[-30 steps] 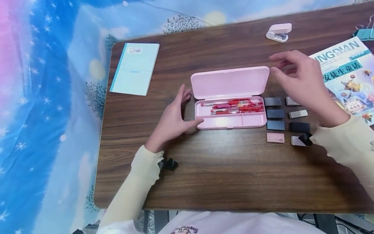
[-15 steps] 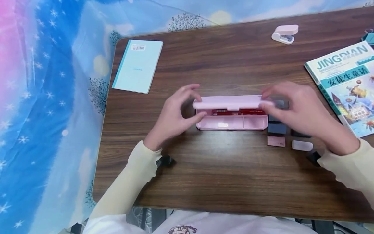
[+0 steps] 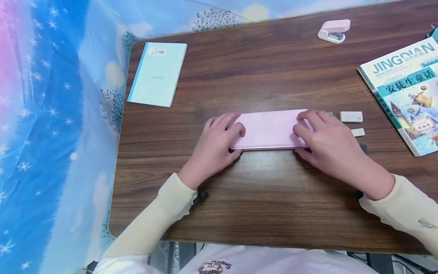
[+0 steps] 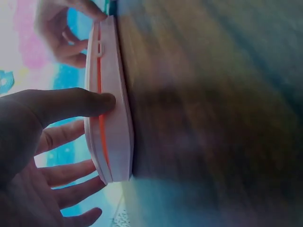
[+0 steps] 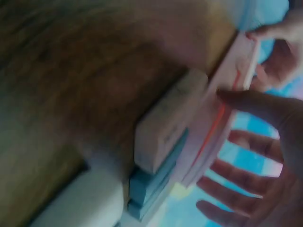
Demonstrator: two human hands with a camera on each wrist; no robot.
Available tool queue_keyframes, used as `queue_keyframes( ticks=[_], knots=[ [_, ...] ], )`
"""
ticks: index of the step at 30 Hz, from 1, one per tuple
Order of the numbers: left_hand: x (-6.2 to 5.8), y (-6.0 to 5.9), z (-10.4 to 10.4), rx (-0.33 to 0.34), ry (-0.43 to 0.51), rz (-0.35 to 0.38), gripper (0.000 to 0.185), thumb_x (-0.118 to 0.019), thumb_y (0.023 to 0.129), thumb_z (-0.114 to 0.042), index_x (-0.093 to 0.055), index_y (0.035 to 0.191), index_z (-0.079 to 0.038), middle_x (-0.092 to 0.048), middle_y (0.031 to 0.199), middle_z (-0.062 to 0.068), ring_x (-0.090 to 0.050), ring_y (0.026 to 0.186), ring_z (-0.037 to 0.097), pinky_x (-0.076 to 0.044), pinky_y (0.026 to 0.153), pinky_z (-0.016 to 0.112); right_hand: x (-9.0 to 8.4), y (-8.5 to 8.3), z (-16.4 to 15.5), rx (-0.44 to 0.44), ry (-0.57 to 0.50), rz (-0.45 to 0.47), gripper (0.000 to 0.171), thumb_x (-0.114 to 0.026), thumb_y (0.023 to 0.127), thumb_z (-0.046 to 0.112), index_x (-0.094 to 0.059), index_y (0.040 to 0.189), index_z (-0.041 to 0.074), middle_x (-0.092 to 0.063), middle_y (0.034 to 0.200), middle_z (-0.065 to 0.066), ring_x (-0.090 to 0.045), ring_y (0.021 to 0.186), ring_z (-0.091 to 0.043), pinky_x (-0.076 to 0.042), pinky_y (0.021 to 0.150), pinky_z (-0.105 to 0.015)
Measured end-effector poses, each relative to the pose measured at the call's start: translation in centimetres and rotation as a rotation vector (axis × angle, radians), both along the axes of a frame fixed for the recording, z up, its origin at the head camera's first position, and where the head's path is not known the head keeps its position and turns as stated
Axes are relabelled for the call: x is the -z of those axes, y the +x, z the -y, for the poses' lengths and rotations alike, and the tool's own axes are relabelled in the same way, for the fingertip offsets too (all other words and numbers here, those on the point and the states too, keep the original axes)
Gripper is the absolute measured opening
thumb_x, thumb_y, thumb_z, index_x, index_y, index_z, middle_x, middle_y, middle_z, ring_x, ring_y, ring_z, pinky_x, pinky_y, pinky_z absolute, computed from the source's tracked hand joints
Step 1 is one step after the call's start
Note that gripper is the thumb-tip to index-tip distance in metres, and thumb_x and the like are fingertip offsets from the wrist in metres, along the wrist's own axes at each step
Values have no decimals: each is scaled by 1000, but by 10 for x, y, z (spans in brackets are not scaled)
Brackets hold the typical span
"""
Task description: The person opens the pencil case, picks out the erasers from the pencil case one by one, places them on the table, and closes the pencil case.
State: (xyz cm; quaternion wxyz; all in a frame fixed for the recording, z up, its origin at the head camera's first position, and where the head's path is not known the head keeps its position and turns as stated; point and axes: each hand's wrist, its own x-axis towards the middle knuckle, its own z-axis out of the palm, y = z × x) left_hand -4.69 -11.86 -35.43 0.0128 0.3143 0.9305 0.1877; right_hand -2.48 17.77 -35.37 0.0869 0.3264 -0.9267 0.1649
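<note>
A pink pencil case [image 3: 268, 129] lies on the table with its lid down. Along its front seam, both wrist views show a thin orange-red line. My left hand [image 3: 215, 142] grips the left end, fingers bent over the lid and thumb [image 4: 106, 102] on the front wall. The right end is held the same way by my right hand [image 3: 323, 140]. The pens inside are hidden. Beside the case's right end, a pink block-shaped eraser [image 5: 163, 125] and blue-grey blocks [image 5: 154, 184] show in the right wrist view; my right hand covers most of them from above.
White erasers [image 3: 351, 116] sit right of my right hand. Farther right lies a book [image 3: 398, 89] with a picture cover. A pink-and-white stapler [image 3: 334, 31] stands at the back, and a light blue notebook [image 3: 157, 74] lies at the back left of the wooden table [image 3: 253, 205].
The pencil case's lid has swung from upright down over the pens. My right hand came down and left with the lid; my left hand moved from beside the case to its left end.
</note>
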Motion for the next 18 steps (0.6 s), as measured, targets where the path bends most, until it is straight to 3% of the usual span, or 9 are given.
queue_keyframes(
  ticks=[5, 10, 13, 18],
  knots=[
    [-4, 7, -8, -31, -49, -47, 32, -80, 78, -14, -58, 100, -14, -51, 148, 16, -43, 142, 32, -26, 114, 62, 1, 3, 8, 22, 19, -114, 40, -86, 64, 6, -64, 96, -2, -60, 107, -28, -59, 94, -46, -51, 84, -58],
    [-5, 11, -14, -53, -104, -52, 35, -80, 77, -16, -58, 104, -12, -48, 151, 18, -40, 144, 34, -20, 115, 68, 4, 5, 13, 38, 29, -188, 32, -76, 63, 1, -58, 88, -5, -57, 99, -28, -57, 88, -48, -49, 83, -57],
    [-6, 13, -15, -63, -128, -27, 42, -83, 78, -30, -56, 104, -12, -45, 154, 18, -38, 146, 34, -18, 113, 72, 1, 6, 15, 58, 49, -145, 32, -78, 66, 7, -60, 90, -4, -58, 100, -27, -58, 92, -48, -48, 89, -61],
    [-8, 16, -14, -82, -126, -14, 48, -73, 85, -50, -59, 111, -12, -40, 158, 17, -31, 150, 32, -15, 113, 73, -11, 4, 10, 135, 15, 59, 48, -83, 76, 35, -67, 103, -1, -63, 113, -26, -58, 109, -46, -33, 108, -67]
  ],
)
